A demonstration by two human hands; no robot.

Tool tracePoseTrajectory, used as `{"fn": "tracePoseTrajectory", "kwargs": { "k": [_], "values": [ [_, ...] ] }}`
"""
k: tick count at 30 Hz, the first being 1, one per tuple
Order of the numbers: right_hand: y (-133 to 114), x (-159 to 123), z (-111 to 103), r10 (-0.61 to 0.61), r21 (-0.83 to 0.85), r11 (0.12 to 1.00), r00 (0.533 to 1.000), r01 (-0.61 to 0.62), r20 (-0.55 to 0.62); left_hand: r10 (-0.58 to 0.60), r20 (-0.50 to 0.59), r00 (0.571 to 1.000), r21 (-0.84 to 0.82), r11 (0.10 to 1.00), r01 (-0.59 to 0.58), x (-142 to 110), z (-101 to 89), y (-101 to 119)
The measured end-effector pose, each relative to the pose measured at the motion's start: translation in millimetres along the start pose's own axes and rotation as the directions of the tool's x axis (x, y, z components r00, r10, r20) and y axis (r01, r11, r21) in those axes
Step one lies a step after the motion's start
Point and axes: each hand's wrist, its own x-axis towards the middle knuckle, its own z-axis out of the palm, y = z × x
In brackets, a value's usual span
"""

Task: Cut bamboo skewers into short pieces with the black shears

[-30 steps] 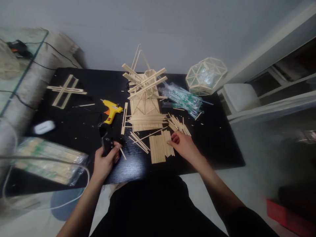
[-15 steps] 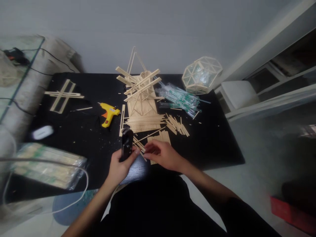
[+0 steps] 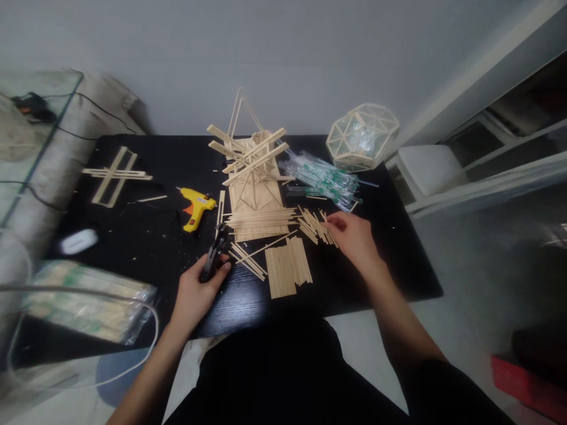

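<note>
1. On the black tabletop, a stick structure is stood at the back; its crossed bars could be dislodged if bumped by a forearm.
2. A black hand tool is clasped by the left hand's grip.
3. Short sticks are reached by the right hand, its fingers bent; whether one is pinched cannot be told. Careless brushing could scatter them.
4. Lettering on the yellow glue gun's label and green-marked wrappers cannot be read.
</note>
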Motion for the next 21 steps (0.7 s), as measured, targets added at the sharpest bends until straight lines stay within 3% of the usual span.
{"fn": "tracePoseTrajectory", "kwargs": {
  "k": [8,21],
  "values": [
    [9.1,14.9,15.9,0.072,-0.044,0.996,0.997,-0.072,0.014,-0.025,0.101,0.995,0.236,0.972,0.001,3.4,-4.0,0.2],
    [26.7,4.4,-5.6,0.068,-0.091,0.993,0.996,-0.073,-0.054,-0.076,0.175,0.982,0.336,0.942,0.013,8.1,-0.7,10.6]
  ]
}}
